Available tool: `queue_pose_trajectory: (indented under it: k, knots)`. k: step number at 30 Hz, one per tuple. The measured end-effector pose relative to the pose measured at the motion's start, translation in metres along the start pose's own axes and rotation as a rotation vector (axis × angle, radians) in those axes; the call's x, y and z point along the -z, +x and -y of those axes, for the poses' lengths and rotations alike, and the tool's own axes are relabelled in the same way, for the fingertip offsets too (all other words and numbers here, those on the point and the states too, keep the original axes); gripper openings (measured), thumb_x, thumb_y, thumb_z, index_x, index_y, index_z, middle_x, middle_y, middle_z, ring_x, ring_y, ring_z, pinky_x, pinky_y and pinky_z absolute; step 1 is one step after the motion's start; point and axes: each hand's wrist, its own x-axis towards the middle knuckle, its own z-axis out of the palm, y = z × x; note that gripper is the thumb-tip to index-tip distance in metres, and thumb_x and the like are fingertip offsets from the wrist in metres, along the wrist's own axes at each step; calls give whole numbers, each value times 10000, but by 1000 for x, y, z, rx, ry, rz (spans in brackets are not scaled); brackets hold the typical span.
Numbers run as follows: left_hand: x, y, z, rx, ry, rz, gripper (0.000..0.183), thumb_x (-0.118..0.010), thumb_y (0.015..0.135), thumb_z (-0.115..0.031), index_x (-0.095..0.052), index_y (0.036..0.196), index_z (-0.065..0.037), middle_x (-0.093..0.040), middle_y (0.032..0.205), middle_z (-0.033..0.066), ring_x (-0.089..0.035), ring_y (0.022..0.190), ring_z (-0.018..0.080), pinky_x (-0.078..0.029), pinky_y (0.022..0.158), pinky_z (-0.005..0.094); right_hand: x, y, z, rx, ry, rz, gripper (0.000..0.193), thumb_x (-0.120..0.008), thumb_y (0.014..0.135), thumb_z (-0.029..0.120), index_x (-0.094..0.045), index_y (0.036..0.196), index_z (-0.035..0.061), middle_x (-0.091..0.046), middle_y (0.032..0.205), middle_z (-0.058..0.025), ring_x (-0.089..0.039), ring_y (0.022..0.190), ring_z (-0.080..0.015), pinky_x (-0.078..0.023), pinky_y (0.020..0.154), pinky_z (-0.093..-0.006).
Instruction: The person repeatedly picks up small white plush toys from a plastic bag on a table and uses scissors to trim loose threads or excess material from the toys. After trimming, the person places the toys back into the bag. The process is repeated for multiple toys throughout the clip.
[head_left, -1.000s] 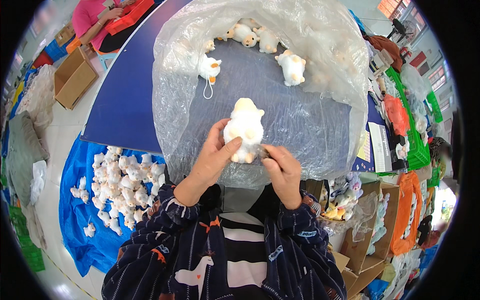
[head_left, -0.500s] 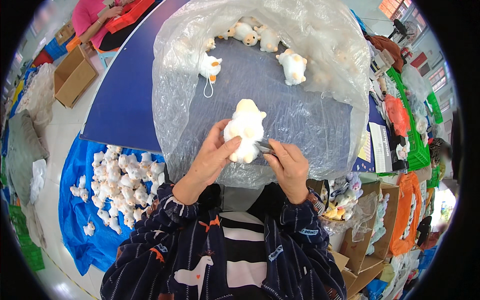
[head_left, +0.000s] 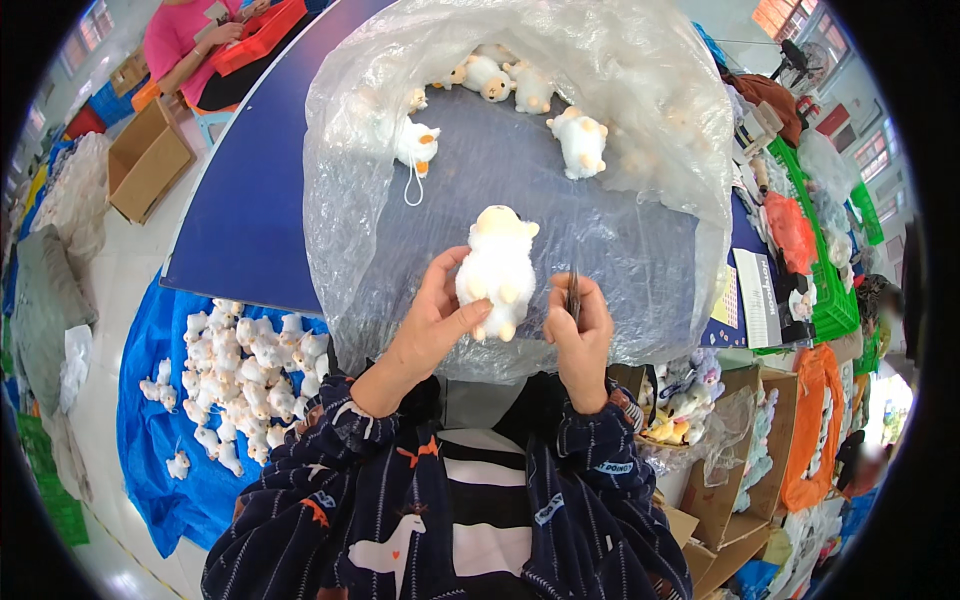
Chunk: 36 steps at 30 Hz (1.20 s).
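Left hand (head_left: pixel 430 322) grips a fluffy white plush animal (head_left: pixel 497 272); right hand (head_left: pixel 580 325), just beside it, pinches a slim dark tool (head_left: pixel 573 292), now drawn away from the plush it was against earlier. The partly hidden tool's kind is unclear. Beyond both hands, a crinkled clear plastic bag (head_left: pixel 342 190) holds similar white plush toys (head_left: pixel 579 143), several blurred by its film.

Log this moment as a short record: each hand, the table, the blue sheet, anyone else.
Left hand: holds a white plush toy
Right hand: holds a thin dark tool, apart from the toy; exact kind unclear
Table: blue, clear plastic over part of it, more white toys toward its far side
Blue sheet: at left, bearing many similar toys
Other person: pink top, hands at a red tray
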Motion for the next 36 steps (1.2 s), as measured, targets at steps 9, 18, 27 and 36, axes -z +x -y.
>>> queue_pose_trajectory:
  k: [9, 18, 27, 36]
  knots:
    - [-1, -1, 3, 21, -43, -85, 588, -570, 864, -113, -240, 1341, -20, -457, 1200, 132, -485, 1094, 184, -433, 885, 307, -34, 0, 2, -55, -66, 42, 268, -680, 786, 104, -490, 961, 34, -468, 820, 29, -410, 688, -27, -365, 575, -174]
    - [8, 6, 1, 119, -747, -43, 480, -401, 919, -174, -271, 1360, -36, -459, 1270, 96, -473, 1168, 223, -405, 967, 396, -17, -12, 2, -333, 81, 30, 299, -641, 845, 187, -538, 1059, 7, -559, 786, 21, -450, 648, -25, -370, 569, -174]
    - [3, 2, -6, -26, -337, 145, 641, -530, 838, -129, -221, 1387, -10, -373, 1366, 145, -387, 1257, 278, -323, 1037, 428, -25, -12, -5, -93, 1, -10, 414, -660, 826, 136, -484, 1172, -10, -574, 867, -11, -433, 655, -20, -360, 567, -164]
    - [2, 2, 5, 41, -318, -106, 447, -569, 883, -136, -376, 1256, 18, -523, 1168, 103, -533, 1077, 186, -451, 910, 330, -14, -16, 4, -149, 73, 33, 277, -621, 858, 111, -548, 1093, -16, -604, 847, -20, -518, 696, -48, -404, 615, -182]
